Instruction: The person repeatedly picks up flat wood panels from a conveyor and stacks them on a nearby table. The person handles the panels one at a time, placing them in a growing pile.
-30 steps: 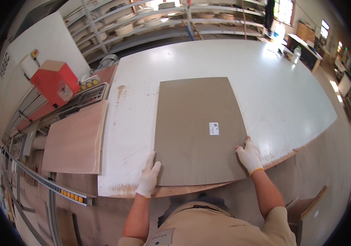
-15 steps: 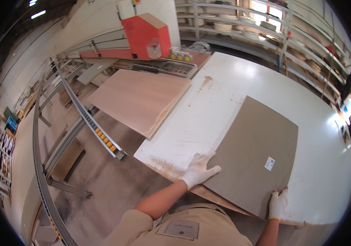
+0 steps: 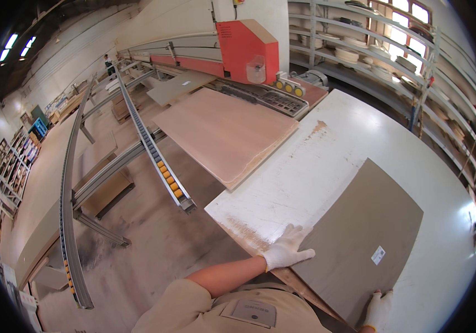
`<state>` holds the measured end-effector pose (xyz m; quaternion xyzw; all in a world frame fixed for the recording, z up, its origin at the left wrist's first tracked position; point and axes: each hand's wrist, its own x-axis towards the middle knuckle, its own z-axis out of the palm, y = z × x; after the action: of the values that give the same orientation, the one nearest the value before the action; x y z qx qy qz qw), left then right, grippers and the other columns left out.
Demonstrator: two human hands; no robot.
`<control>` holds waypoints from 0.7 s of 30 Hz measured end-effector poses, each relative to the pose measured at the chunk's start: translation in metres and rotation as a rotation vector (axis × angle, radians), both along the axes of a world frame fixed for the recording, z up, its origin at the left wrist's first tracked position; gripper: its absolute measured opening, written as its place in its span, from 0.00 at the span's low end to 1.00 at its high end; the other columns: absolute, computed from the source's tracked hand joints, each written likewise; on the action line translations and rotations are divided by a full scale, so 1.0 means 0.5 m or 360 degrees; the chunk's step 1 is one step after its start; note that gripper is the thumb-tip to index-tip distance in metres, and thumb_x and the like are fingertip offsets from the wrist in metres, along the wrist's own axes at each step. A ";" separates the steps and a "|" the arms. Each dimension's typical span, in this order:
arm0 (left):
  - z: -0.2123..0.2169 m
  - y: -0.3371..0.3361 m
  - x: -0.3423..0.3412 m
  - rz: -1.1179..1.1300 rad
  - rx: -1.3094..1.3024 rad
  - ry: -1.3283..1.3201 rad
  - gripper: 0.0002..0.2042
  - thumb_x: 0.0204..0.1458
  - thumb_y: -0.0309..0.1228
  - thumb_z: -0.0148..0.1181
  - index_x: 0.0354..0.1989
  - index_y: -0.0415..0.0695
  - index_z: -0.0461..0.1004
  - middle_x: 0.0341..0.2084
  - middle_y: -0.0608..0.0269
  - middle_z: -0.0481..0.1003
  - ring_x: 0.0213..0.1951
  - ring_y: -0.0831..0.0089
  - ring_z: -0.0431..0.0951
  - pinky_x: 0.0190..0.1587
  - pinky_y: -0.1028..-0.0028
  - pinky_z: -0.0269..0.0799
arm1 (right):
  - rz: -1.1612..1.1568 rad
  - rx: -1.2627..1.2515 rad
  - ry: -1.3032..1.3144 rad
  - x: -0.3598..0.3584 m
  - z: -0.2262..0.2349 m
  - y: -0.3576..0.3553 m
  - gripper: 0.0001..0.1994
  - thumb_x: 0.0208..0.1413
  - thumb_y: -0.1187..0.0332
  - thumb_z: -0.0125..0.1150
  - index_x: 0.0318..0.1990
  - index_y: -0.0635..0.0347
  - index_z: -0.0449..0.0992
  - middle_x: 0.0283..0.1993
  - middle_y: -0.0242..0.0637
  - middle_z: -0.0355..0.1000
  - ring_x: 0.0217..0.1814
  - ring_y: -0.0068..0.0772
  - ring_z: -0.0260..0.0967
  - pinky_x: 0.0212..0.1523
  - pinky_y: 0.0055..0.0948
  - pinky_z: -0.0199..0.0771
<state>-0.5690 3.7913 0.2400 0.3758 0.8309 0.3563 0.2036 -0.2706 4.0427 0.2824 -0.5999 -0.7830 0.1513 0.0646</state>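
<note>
A large grey-brown panel (image 3: 368,238) with a small white label lies flat on a white table (image 3: 327,161). My left hand (image 3: 286,252), in a white glove, rests on the panel's near left corner with fingers spread. At the panel's near right corner, close to the picture's lower edge, my gloved right hand (image 3: 378,311) holds the edge. Both hands are at the table's near side.
A stack of light wooden boards (image 3: 224,133) lies left of the table. Behind it stands a machine with a red housing (image 3: 246,50). A roller rail (image 3: 154,155) runs over the dusty floor at the left. Metal shelves (image 3: 404,50) line the far wall.
The view has swung left and a little down, so the floor, rail and red machine fill more of the picture. Both hands stay on the panel's near corners.
</note>
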 end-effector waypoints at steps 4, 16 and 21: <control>0.024 -0.007 0.004 0.0011 -0.0051 -0.0046 0.43 0.58 0.54 0.63 0.78 0.44 0.57 0.72 0.38 0.61 0.76 0.37 0.51 0.76 0.53 0.54 | 0.0033 0.0006 0.0114 0.009 -0.050 0.078 0.30 0.66 0.62 0.56 0.69 0.74 0.67 0.69 0.65 0.70 0.72 0.62 0.67 0.73 0.44 0.66; -0.002 -0.005 0.006 -0.0008 0.0084 0.0003 0.41 0.58 0.52 0.63 0.76 0.43 0.59 0.65 0.41 0.66 0.69 0.36 0.59 0.73 0.52 0.59 | 0.0235 0.0061 -0.0208 -0.164 0.135 -0.008 0.28 0.68 0.61 0.52 0.71 0.66 0.67 0.72 0.60 0.66 0.69 0.55 0.69 0.70 0.47 0.70; 0.012 0.003 0.009 -0.0027 0.0027 0.0009 0.42 0.58 0.54 0.63 0.77 0.46 0.59 0.70 0.37 0.63 0.74 0.31 0.53 0.76 0.51 0.56 | 0.0947 -0.0048 0.1648 -0.228 0.162 -0.058 0.18 0.61 0.72 0.61 0.58 0.61 0.79 0.64 0.51 0.76 0.62 0.55 0.74 0.65 0.57 0.72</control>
<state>-0.5647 3.7926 0.2461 0.3856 0.8252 0.3605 0.2011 -0.3846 4.0138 0.3633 -0.2039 -0.7818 0.4468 0.3843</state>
